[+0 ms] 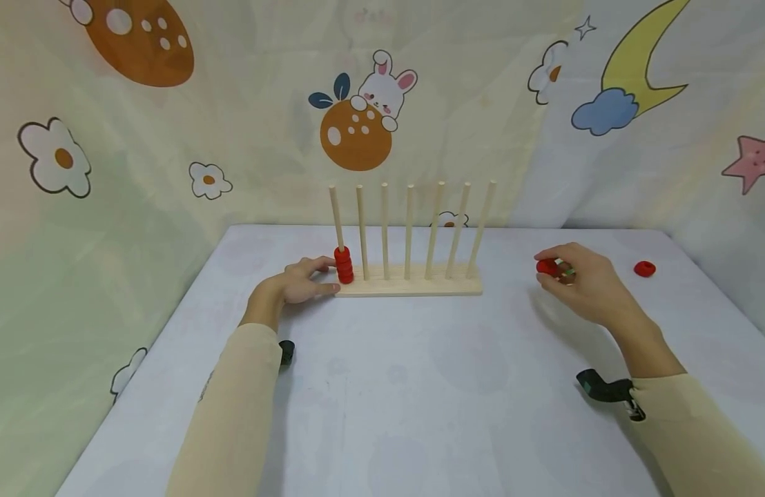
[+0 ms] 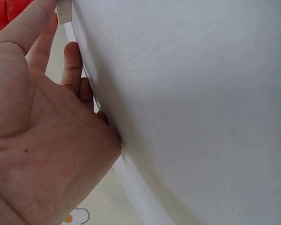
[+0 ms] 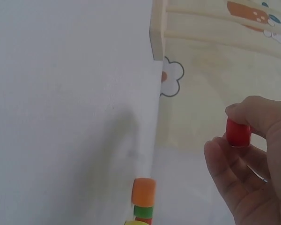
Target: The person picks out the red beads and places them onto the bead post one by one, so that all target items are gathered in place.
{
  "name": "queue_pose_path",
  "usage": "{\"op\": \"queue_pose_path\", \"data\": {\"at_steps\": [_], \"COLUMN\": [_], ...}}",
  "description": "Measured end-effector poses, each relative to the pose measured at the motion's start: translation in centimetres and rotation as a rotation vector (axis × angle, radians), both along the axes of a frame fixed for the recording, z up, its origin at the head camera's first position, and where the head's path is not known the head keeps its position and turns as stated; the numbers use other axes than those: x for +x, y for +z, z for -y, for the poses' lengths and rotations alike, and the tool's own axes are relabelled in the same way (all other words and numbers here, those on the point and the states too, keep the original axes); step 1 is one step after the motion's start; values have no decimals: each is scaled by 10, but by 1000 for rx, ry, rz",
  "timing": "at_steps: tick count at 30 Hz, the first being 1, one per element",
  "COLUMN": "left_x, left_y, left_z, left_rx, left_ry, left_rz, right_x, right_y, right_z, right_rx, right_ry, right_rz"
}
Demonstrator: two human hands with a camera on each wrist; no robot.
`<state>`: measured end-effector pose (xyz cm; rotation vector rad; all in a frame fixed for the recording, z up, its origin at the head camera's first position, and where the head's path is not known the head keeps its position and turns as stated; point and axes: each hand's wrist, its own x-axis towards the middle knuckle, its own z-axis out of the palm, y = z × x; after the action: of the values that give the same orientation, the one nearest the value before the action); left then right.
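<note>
A wooden rack (image 1: 413,291) with several upright pegs stands at the table's back. Several red beads (image 1: 344,266) are stacked on its leftmost peg; the other pegs carry none. My left hand (image 1: 302,281) holds the rack's left end, thumb at the front corner and index finger behind; the left wrist view shows the thumb near the wooden end (image 2: 64,11). Right of the rack, my right hand (image 1: 581,279) pinches a red bead (image 1: 547,268) above the table. The right wrist view shows this red bead (image 3: 238,133) between thumb and fingertips.
Another red bead (image 1: 645,269) lies on the table at the back right. In the right wrist view, an orange bead (image 3: 144,191) and a green bead (image 3: 143,211) sit close together, with red and yellow ones at the lower edge. A patterned cloth (image 1: 264,138) hangs behind the table.
</note>
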<state>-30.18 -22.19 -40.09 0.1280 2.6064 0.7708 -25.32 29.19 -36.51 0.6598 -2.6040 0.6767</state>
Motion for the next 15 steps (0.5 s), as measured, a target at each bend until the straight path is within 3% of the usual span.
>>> {"op": "queue_pose_path", "data": {"at_steps": [4, 8, 15], "left_x": [-4, 1, 7], "left_y": [-5, -1, 7], "left_z": [2, 0, -4], "left_rx": [-3, -4, 1], "left_ry": [13, 10, -4], "left_rz": [0, -8, -11], "right_x": [1, 1, -2], "right_y": [2, 4, 12], "right_z": [8, 15, 28], "right_rx": [-22, -39, -7], "right_ry": [2, 17, 35], "right_rz": [54, 96, 83]}}
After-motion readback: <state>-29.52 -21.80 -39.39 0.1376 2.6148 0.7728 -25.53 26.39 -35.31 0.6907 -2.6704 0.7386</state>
